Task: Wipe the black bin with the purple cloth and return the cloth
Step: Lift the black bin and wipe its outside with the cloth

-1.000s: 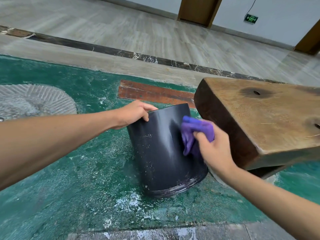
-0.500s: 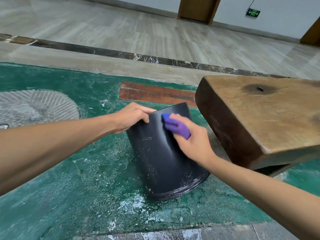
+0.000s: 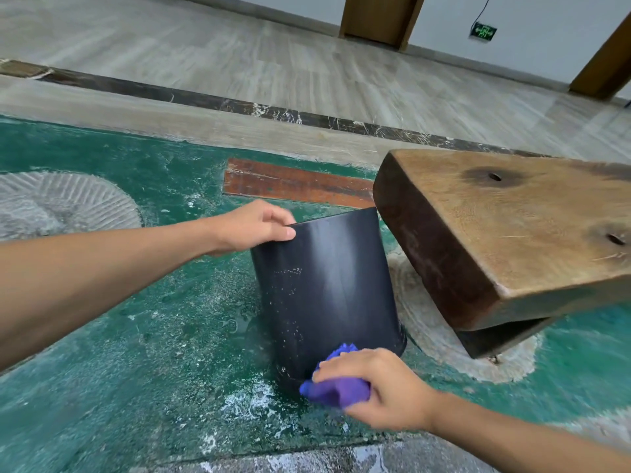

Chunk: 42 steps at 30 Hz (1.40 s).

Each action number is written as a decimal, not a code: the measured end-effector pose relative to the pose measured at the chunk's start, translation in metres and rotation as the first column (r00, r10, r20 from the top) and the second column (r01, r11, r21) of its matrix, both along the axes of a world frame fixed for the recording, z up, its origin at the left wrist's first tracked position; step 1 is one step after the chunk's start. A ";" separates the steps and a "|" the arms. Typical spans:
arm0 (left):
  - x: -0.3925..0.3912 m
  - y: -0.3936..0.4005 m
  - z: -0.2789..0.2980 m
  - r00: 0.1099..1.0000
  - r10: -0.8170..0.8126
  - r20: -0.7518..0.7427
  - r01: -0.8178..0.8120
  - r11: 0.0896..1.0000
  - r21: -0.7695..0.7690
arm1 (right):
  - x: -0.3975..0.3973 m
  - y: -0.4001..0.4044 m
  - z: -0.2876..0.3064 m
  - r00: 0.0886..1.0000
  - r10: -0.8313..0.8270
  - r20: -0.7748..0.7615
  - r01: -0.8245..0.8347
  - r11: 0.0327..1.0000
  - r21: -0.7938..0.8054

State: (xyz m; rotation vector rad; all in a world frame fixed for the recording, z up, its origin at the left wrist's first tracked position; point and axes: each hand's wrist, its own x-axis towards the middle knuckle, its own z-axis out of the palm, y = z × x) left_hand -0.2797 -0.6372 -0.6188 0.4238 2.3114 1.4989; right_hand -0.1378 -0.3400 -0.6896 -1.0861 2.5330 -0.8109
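Observation:
The black bin (image 3: 327, 288) stands on the green floor, tilted away from me, its near wall speckled with white flecks. My left hand (image 3: 254, 227) grips the bin's upper rim at the left, thumb on the outside. My right hand (image 3: 379, 387) holds the bunched purple cloth (image 3: 336, 387) against the bin's base at the near side. The inside of the bin is hidden.
A thick wooden bench slab (image 3: 505, 230) overhangs just right of the bin, almost touching its rim. A brown plank (image 3: 297, 182) lies behind the bin. The worn green floor (image 3: 136, 336) has a grey ribbed disc (image 3: 58, 203) at left.
My right hand has dragged the purple cloth down the bin's wall from near the rim to the base. My left hand keeps its grip on the rim.

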 end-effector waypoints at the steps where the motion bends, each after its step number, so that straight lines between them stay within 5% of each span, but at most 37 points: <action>1: 0.001 -0.003 -0.001 0.998 -0.033 -0.047 0.029 0.995 -0.092 | 0.000 -0.004 0.004 0.983 -0.117 0.140 0.134 0.984 -0.117; 3: 0.004 -0.007 -0.002 0.998 -0.015 -0.057 0.007 0.989 -0.145 | -0.006 -0.013 0.013 0.888 -0.289 0.358 0.400 0.868 -0.294; 7: 0.009 -0.001 0.003 0.999 0.003 -0.035 -0.007 0.992 -0.123 | -0.030 -0.021 0.036 0.722 -0.459 0.517 0.684 0.583 -0.438; 10: 0.007 -0.001 0.017 0.998 0.055 -0.034 -0.058 0.991 -0.121 | -0.051 -0.023 0.048 0.596 -0.482 0.642 0.803 0.364 -0.472; 14: 0.005 -0.006 0.039 0.994 0.082 -0.069 -0.094 0.978 -0.187 | -0.070 -0.031 0.065 0.556 -0.467 0.688 0.830 0.262 -0.493; 23: 0.014 0.002 0.051 0.992 0.091 -0.084 -0.111 0.953 -0.281 | -0.092 -0.061 0.068 0.522 -0.562 0.642 0.841 0.211 -0.499; 26: 0.012 -0.004 0.066 0.998 -0.055 0.026 0.059 0.975 -0.216 | -0.094 -0.061 0.066 0.506 -0.603 0.617 0.842 0.190 -0.505; 29: 0.007 -0.027 0.076 0.952 -0.292 0.089 0.305 0.902 -0.304 | -0.097 -0.058 0.066 0.500 -0.638 0.586 0.837 0.182 -0.515; 33: 0.001 -0.043 0.061 0.964 -0.240 0.114 0.256 0.955 -0.151 | -0.096 -0.060 0.070 0.530 -0.659 0.534 0.802 0.183 -0.569; 42: -0.009 0.002 0.058 0.994 -0.056 0.096 0.066 0.992 -0.109 | -0.094 -0.077 0.077 0.718 -0.674 0.173 0.618 0.504 -0.603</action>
